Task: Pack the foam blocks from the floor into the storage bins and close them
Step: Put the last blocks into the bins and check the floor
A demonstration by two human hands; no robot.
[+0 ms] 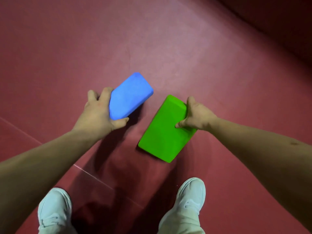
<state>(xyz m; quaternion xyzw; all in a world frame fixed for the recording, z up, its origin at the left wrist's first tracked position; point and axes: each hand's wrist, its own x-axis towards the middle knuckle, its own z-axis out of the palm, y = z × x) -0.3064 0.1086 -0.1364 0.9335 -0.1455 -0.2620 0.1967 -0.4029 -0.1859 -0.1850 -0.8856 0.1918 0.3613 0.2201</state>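
Note:
A blue foam block [129,96] is gripped at its near end by my left hand [99,112], thumb below and fingers over the far side; the block tilts up off the dark red floor. A larger green foam block [164,130] lies to its right, and my right hand [196,115] clasps its right edge with the thumb pressed on the top face. Whether the green block is lifted or still rests on the floor I cannot tell. No storage bin is in view.
The dark red floor [168,48] stretches ahead, with thin pale seam lines at the lower left. My two feet in pale shoes [54,210] [191,193] stand just behind the blocks. A dark shadowed band runs along the upper right corner.

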